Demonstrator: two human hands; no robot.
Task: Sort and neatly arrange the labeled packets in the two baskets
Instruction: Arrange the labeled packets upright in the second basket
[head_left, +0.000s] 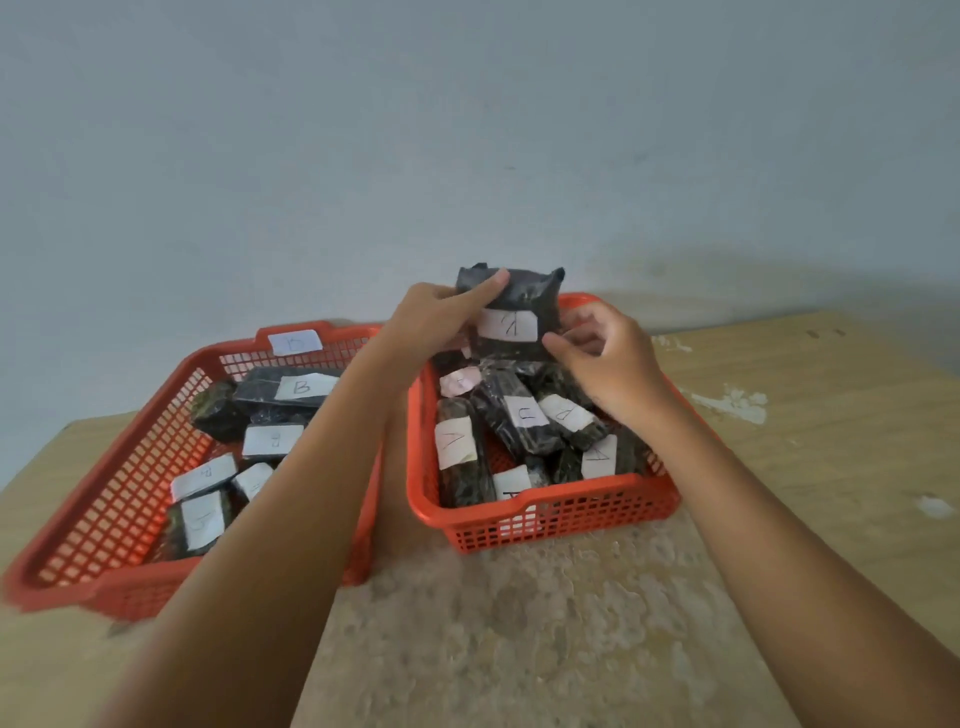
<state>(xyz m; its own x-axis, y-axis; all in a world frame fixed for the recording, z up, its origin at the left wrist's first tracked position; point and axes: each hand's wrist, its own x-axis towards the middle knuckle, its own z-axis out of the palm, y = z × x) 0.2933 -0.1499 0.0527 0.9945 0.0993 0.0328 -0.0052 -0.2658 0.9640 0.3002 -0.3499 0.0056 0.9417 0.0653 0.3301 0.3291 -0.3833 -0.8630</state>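
Observation:
Two red plastic baskets stand on the table. The left basket has a B tag on its far rim and holds several dark packets with white B labels. The right basket holds several dark packets with white labels, some reading A. My left hand holds a dark packet upright over the far end of the right basket, its white label facing me. My right hand is at that packet's lower right edge, fingers curled and touching it.
The baskets sit side by side on a worn tan table with peeling patches and white paint marks at the right. A plain grey wall rises right behind the baskets.

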